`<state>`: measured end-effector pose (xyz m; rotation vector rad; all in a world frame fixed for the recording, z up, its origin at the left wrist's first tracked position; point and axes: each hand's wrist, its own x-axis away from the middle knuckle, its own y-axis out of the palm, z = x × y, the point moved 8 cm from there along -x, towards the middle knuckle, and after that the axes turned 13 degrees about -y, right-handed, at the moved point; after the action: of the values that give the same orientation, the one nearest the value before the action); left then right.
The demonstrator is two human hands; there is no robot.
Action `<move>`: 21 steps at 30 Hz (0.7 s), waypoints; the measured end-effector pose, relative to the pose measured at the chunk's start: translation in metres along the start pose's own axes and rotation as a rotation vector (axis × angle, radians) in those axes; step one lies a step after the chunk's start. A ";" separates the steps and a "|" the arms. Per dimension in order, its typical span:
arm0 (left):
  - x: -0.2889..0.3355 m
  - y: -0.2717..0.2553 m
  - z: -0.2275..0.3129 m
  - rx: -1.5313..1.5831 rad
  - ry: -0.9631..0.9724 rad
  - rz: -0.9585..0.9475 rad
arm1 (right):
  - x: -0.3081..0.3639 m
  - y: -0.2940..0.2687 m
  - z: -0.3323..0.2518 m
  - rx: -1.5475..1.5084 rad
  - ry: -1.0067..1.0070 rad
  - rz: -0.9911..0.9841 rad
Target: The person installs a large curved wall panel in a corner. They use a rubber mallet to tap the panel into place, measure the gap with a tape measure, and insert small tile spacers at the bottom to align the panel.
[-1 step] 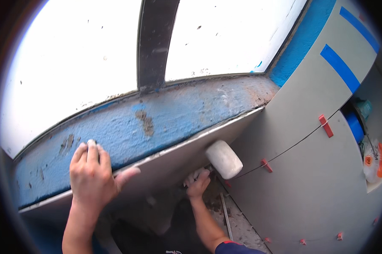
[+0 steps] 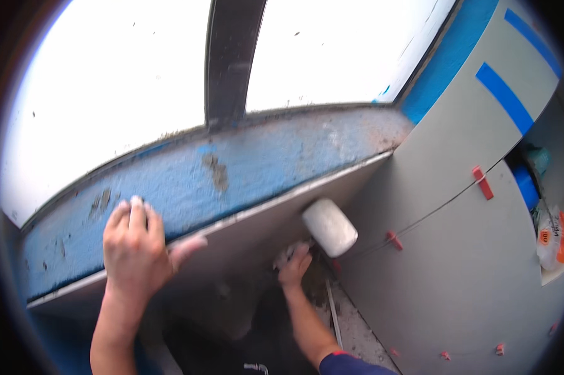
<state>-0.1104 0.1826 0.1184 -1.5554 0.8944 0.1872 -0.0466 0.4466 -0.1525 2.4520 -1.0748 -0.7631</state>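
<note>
My left hand (image 2: 135, 250) lies over the top edge of a large grey tile (image 2: 251, 240) standing upright below the window sill. Its fingers rest on the blue sill (image 2: 257, 162), with the thumb stretched out along the tile's side. Lower down, my right hand (image 2: 293, 267) is closed around the handle of a mallet with a white, rounded head (image 2: 329, 228). That head is close to the tile's face, but I cannot tell if they touch. The fingers hide most of the handle.
Grey tiles (image 2: 438, 250) cover the wall on the right, with red wedges (image 2: 482, 182) along their joints and blue tape (image 2: 505, 98) higher up. A recess there holds a plastic bag (image 2: 552, 240). Near the floor lies a thin pale strip (image 2: 334, 315).
The view has shifted slightly. The mallet head has moved a little, while my left hand stays on the sill and tile edge.
</note>
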 end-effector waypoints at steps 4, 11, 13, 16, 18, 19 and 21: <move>-0.003 -0.005 0.008 -0.069 0.099 0.164 | -0.019 -0.049 -0.033 0.229 0.004 -0.227; 0.002 0.005 0.005 -0.055 0.039 0.055 | -0.044 -0.020 -0.149 1.019 -0.745 -1.303; 0.001 0.001 0.002 -0.033 0.016 0.066 | -0.040 0.002 -0.141 1.204 -0.784 -1.697; -0.001 -0.013 0.011 -0.017 0.041 0.185 | -0.024 -0.028 -0.084 1.438 -0.604 -2.037; -0.004 -0.012 0.014 0.000 0.024 0.181 | -0.005 -0.058 -0.042 1.448 -0.504 -2.234; -0.002 -0.015 0.011 -0.007 -0.004 0.155 | 0.005 -0.062 -0.025 1.427 -0.470 -2.346; -0.004 -0.013 0.009 0.016 0.052 0.128 | -0.020 -0.043 0.017 1.657 -0.150 -2.425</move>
<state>-0.1020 0.1913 0.1287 -1.4948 1.0347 0.2313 -0.0439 0.4876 -0.1811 -1.0755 -1.1383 0.0090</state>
